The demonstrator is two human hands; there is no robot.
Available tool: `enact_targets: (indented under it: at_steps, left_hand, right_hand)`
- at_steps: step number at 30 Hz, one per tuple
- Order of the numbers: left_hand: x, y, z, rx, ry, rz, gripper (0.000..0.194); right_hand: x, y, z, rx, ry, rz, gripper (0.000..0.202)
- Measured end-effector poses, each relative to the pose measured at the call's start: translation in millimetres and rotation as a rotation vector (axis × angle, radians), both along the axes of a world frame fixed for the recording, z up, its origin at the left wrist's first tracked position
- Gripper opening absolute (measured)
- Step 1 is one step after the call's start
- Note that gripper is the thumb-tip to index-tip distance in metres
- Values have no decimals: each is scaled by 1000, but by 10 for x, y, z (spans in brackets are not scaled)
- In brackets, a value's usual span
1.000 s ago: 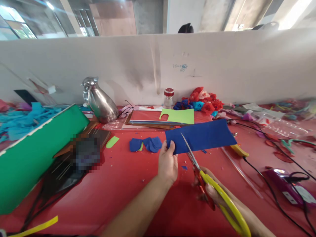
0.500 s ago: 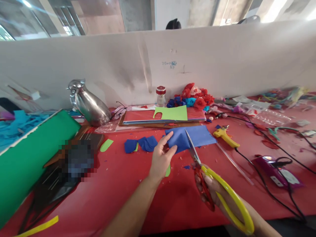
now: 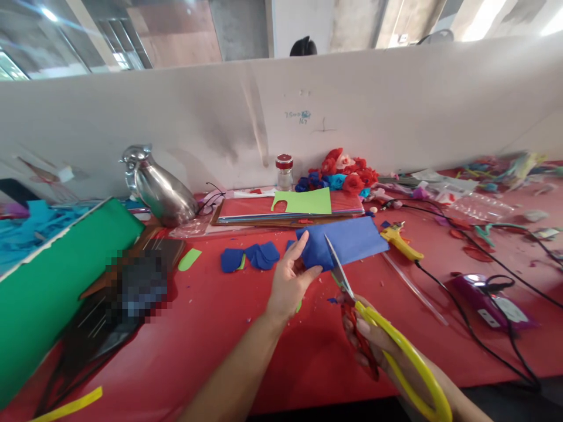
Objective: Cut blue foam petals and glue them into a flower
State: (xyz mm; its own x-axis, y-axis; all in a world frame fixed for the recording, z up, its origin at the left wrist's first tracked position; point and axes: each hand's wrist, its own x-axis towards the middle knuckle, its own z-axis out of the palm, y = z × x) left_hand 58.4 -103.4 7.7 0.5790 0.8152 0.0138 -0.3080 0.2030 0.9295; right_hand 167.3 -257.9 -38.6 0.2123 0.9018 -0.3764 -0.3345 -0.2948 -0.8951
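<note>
A strip of blue paper (image 3: pixel 354 241) is pinched at its left end between the thumb and fingers of my left hand (image 3: pixel 292 278). My right hand (image 3: pixel 369 337) grips scissors with one yellow and one red handle (image 3: pixel 398 337). The scissor blades lie at the paper's lower edge, just right of my left thumb; whether they are fully closed is hard to see. Left of my left hand, several cut blue paper pieces (image 3: pixel 263 256) rest on the red tabletop (image 3: pixel 211 334). A bit of green paper shows partly beneath my left wrist.
Behind the paper is a stack of coloured sheets (image 3: pixel 250 207) topped by a green offcut (image 3: pixel 308 201). A yellow glue gun (image 3: pixel 401 242) with a black cord lies right. A metal jug (image 3: pixel 160 184), glass jar (image 3: pixel 284 172) and paper flowers (image 3: pixel 347 174) stand behind. A green box (image 3: pixel 65 252) is left.
The blue paper's free end has swung up slightly, and my left thumb has moved right along it. The scissors have shifted slightly left relative to the paper.
</note>
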Motion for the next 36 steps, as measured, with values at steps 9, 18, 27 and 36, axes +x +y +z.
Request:
enact_targets:
  at_steps: [9,18,27,36]
  left_hand:
    - [27,-14,-31,1,-13,17,72]
    - [32,8,-7,-41,25,41,71]
    - [27,-7,-11,-72,47,7,71]
    - [23,-10,-10,-133,12,-42,73]
  right_hand:
    - [48,132,-207,27,155,129,79]
    - [-257,115,315,-125,43,-131,69]
    - [-218,186,373,-133,56,-129,76]
    - [-142,349,365,-29,-18,-65,72]
